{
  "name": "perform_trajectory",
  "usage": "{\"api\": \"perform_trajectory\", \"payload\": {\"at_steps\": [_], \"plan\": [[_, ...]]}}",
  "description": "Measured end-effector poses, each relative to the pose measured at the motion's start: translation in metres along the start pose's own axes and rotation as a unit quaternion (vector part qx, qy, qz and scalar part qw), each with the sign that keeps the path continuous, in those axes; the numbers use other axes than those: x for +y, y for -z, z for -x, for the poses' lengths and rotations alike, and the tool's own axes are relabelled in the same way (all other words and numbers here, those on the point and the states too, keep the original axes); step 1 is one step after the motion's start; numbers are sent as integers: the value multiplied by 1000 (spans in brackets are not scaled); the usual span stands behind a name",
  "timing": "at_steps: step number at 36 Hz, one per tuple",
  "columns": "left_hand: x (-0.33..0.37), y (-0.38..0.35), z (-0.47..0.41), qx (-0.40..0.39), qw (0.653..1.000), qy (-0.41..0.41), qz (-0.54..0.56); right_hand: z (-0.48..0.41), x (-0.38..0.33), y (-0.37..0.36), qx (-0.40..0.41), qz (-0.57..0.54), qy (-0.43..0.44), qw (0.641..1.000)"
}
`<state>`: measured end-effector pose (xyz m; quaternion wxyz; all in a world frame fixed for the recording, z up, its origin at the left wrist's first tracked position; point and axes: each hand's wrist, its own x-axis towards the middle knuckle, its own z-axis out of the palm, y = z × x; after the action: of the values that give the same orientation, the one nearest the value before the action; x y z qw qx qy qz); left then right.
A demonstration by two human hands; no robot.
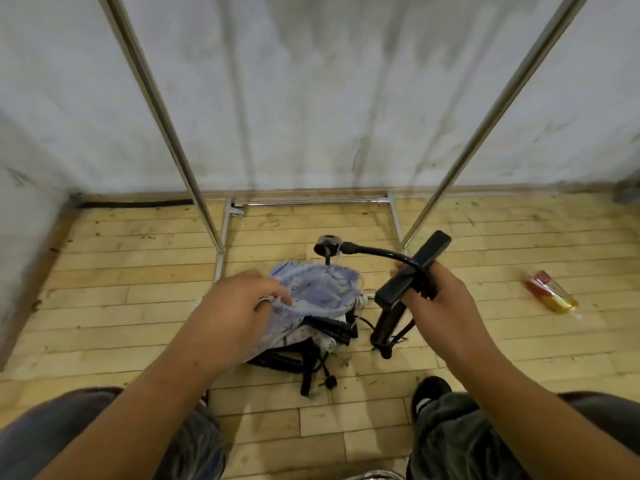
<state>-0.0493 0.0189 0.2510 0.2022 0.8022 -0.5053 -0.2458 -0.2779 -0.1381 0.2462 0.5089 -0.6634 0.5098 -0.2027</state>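
Pump [427,252], blk, T-shaped; bag [322,289], soft cloth

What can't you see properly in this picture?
- Head view: inside of the cloth bag, covered by its folds and the left hand gripping its rim.
- Head view: foot of the air pump that the right hand grips, dark and blurred.
- Head view: print on the red and yellow packet, too small, blurred.
- Head view: top of the metal rack, cut off by the upper edge.
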Motion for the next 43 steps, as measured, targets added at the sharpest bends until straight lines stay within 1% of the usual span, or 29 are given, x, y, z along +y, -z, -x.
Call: {"api": "perform_trajectory", "payload": {"at_steps": [4,8,14,19,22,27,33,37,40,43], "plan": [[1,-10,13,40,999,-28,13,15,6,9,-38,6,21,999],[12,-16,25,56,998,-21,23,24,14,13,-54,7,37,998],[22,-27,31,107,992,-22,64,24,21,16,-84,1,48,995],[18,-37,24,126,990,-7,58,19,16,7,-123,-2,76,989],[12,-41,19,143,986,2,89,16,15,2,-127,9,91,988],[4,-45,12,148,984,20,95,10,15,0,-130,-2,80,988],[-4,-52,4,155,982,53,95,-1,15,-1,-135,-53,61,988],[-3,-54,1,162,980,46,102,-4,13,-4,-146,-84,57,984],[-2,-57,0,160,978,54,118,-6,16,-9,-151,-87,41,984],[4,-54,0,158,977,42,139,-7,20,-13,-152,-54,34,986]]}}
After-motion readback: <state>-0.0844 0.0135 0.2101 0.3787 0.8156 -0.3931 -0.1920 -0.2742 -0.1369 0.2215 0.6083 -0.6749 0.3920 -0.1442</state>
